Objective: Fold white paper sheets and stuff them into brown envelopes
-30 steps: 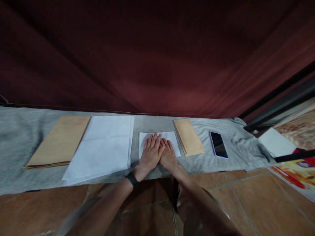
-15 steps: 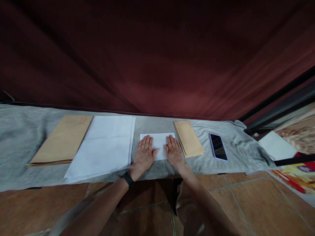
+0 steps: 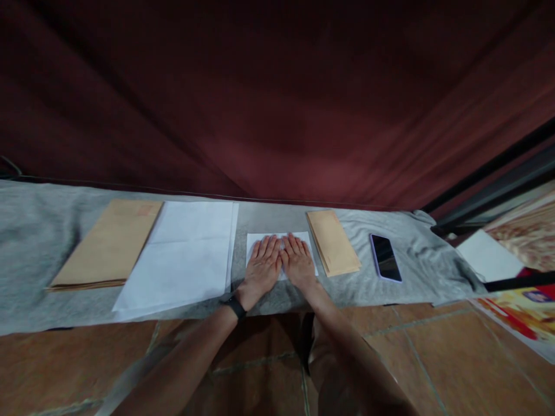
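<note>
A small white sheet of paper (image 3: 311, 254), apparently folded, lies on the grey cloth in front of me. My left hand (image 3: 262, 263) rests flat on its left half, fingers stretched forward. Flat on the right half is my right hand (image 3: 298, 260), its thumb side close against the left hand. Most of the paper's middle is hidden under both hands. Just right of it lies a stack of small brown envelopes (image 3: 333, 242). Larger white sheets (image 3: 186, 254) lie to the left, beside big brown envelopes (image 3: 108, 242).
A phone (image 3: 385, 257) in a purple case lies on the grey cloth (image 3: 425, 254) to the right. Dark red fabric (image 3: 277, 115) hangs behind the surface. At the far right are a black frame and printed packaging (image 3: 529, 312). Below is a tiled floor (image 3: 416, 346).
Both hands have slid inward across the small paper, from its two sides to its middle, and now lie side by side. The other things stay where they were.
</note>
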A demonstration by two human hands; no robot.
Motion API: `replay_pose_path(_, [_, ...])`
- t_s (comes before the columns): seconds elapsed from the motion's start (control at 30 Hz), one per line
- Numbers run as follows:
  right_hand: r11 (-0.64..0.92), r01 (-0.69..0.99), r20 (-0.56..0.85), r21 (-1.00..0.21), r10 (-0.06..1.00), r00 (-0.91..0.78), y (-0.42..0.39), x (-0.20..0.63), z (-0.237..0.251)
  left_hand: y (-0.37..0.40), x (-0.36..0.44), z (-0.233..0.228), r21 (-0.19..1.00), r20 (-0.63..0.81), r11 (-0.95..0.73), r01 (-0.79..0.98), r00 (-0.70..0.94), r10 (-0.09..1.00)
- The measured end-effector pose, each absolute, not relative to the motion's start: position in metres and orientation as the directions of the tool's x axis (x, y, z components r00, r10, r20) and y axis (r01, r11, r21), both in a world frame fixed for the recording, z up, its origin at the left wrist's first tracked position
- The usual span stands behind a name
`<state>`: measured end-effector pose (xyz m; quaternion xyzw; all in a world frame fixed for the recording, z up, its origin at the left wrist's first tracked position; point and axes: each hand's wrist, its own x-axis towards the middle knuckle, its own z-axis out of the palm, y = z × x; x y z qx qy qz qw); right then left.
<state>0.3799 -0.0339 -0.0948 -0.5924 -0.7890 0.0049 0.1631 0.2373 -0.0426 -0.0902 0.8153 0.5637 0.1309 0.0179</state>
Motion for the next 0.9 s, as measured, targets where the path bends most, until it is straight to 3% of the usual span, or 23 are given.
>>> replay_pose_path(0.43, [0.181,0.973,0.334,-0.142,0.934,-0.125,-0.039,0.408,-0.112,-0.049,0.218,-0.092,0.162,0.244,-0.2,0.966,0.157,0.957])
replay_pose_path(0.57, [0.186,0.968,0.333,-0.17,0.935,-0.122,-0.04,0.404,-0.105,-0.049,0.219,-0.087,0.161,0.244,-0.194,0.968,0.151,0.958])
replay_pose_path(0.77, [0.376,0.907,0.235,-0.192,0.915,-0.329,-0.045,0.388,-0.094,-0.056,0.223,-0.081,0.144,0.241,-0.344,0.928,0.304,0.922])
replay_pose_path(0.9, [0.301,0.936,0.229,-0.182,0.939,-0.258,-0.047,0.392,-0.098,-0.062,0.224,-0.084,0.176,0.228,-0.308,0.935,0.266,0.937])
